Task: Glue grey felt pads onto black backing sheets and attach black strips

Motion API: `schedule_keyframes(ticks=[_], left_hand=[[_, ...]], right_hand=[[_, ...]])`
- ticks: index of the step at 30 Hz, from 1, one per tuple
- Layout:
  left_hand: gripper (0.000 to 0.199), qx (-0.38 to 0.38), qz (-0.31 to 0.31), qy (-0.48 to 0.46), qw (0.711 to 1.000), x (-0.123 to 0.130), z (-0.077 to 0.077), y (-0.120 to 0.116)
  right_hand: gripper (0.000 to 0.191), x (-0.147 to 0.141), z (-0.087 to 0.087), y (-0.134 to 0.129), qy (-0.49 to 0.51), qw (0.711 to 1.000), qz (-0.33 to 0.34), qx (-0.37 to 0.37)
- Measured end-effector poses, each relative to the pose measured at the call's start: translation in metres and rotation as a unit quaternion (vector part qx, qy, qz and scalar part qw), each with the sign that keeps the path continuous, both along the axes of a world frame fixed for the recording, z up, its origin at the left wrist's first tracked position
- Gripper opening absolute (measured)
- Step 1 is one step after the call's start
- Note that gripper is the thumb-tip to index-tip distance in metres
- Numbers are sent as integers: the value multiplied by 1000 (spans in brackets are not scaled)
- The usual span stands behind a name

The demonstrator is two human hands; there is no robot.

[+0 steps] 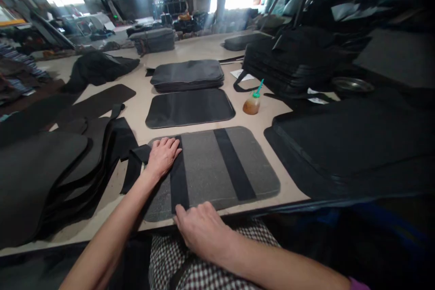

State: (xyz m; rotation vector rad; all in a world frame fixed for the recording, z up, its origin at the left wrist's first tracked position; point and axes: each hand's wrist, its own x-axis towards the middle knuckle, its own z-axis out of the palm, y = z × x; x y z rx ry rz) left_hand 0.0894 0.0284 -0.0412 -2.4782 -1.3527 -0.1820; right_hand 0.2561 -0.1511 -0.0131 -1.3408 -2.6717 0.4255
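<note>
Your left hand [162, 156] lies flat, fingers slightly spread, on a black webbing strap [179, 186] across a rounded grey felt pad [204, 167]. Your right hand [200, 229] has fingers pressed together at the strap's near end; any pinch cannot be told.

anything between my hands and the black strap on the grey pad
Nothing visible: the left hand lies on the black strap, the right hand touches its near end at the edge of the grey pad.

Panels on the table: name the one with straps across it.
The grey panel at the table edge, under the left hand: two black straps cross it; the next panel is plain black.
</note>
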Motion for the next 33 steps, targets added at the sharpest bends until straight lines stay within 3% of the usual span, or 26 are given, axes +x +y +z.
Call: schedule_keyframes(ticks=[5, 10, 15, 24, 33], left_hand=[[46, -10, 5, 4, 1000, 1, 4, -5], [55, -33, 14, 0, 999, 2, 5, -12], [56, -52, 27, 14, 998, 1, 3, -14], [60, -73, 24, 42, 996, -5, 3, -11], [60, -79, 12, 63, 995, -4, 0, -12]], right_hand=[[9, 14, -6, -7, 62, 992, 52, 94], [34, 27, -22, -4, 123, 974, 71, 177], [47, 27, -35, -3, 129, 974, 83, 165], [39, 29, -39, 1, 166, 970, 82, 155], [35, 41, -32, 4, 168, 968, 102, 157]])
